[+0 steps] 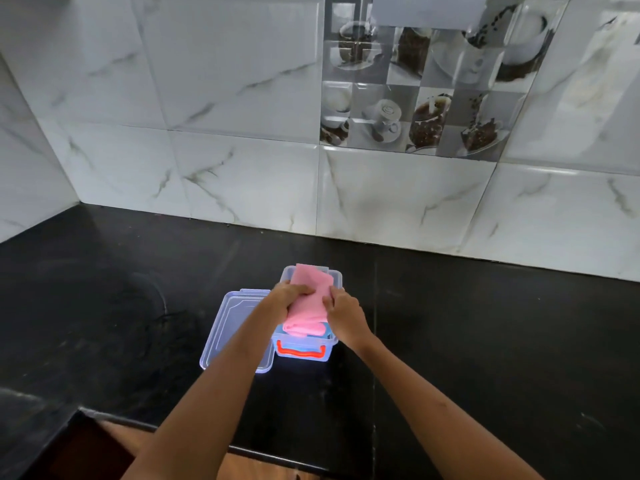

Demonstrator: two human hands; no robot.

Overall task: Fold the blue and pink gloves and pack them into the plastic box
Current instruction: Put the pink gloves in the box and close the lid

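A clear plastic box [304, 355] with a red handle stands on the black counter. A folded pink glove [310, 303] lies over the open top of the box, its far end sticking out past the back rim. A sliver of blue glove [327, 330] shows beneath it inside the box. My left hand [285, 299] grips the pink glove on its left side. My right hand [343, 311] pinches its right edge. Both hands are over the box.
The clear lid [232, 327] lies flat on the counter, touching the box's left side, partly under my left forearm. The black counter [485, 341] runs back to a marble-tiled wall [242, 168]. The counter's front edge is near the bottom left, with a wooden floor below.
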